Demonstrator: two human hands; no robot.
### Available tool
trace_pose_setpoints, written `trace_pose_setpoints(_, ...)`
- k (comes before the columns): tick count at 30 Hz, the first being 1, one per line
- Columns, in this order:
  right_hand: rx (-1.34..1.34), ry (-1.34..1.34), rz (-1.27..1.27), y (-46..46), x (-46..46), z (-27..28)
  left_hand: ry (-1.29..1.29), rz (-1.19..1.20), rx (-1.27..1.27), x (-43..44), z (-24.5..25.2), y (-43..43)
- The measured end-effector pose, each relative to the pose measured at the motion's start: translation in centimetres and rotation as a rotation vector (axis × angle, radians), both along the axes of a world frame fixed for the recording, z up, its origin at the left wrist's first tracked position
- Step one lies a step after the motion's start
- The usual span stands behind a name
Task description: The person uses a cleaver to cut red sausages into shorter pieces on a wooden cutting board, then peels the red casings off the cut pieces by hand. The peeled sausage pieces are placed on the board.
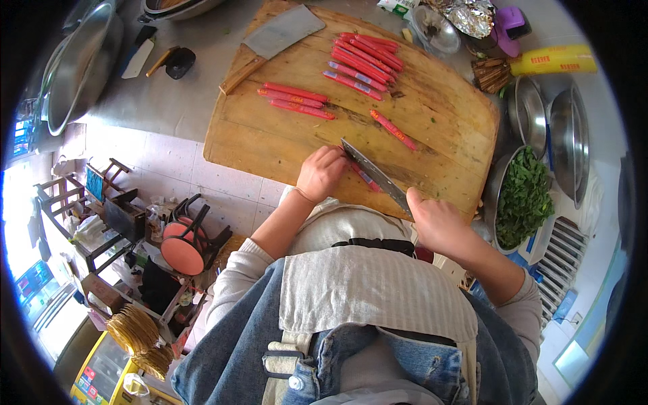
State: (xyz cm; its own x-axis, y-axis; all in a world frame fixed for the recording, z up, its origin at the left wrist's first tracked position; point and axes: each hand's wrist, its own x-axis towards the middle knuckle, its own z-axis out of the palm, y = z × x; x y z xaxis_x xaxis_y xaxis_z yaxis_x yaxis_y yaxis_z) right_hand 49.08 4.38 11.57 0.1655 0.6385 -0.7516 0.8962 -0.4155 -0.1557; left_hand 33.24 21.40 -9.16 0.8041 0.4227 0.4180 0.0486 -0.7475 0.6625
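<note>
My right hand (438, 217) grips the handle of a kitchen knife (377, 174), its blade slanting over a red-wrapped sausage (365, 177) near the front of the wooden cutting board (445, 142). My left hand (322, 173) presses on the sausage's far end, beside the blade tip; its fingers partly hide that end. One wrapped sausage (393, 130) lies alone beyond the knife. Several more form a small group (297, 100) at the left and a larger pile (367, 63) at the back. A cleaver (284, 31) with a wooden handle rests on the board's back left corner.
Right of the board stand a metal bowl of chopped greens (524, 200), steel bowls (527, 114) and a yellow roll (554, 59). A small bowl (435, 30) and crumpled foil (471, 17) sit behind. Large metal basins (83, 71) and a black-bladed scraper (179, 63) are at left.
</note>
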Motion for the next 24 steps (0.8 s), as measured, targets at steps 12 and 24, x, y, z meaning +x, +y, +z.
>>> trace_pose_setpoints(12,0.051,-0.018,-0.02,-2.9,0.3,-1.6,0.284,-0.272,-0.126,2.4,0.3,5.6)
trace_pose_setpoints(24,-0.033,-0.033,-0.053,-7.2,0.7,0.9,0.237,-0.269,-0.096,2.5,0.0,5.3)
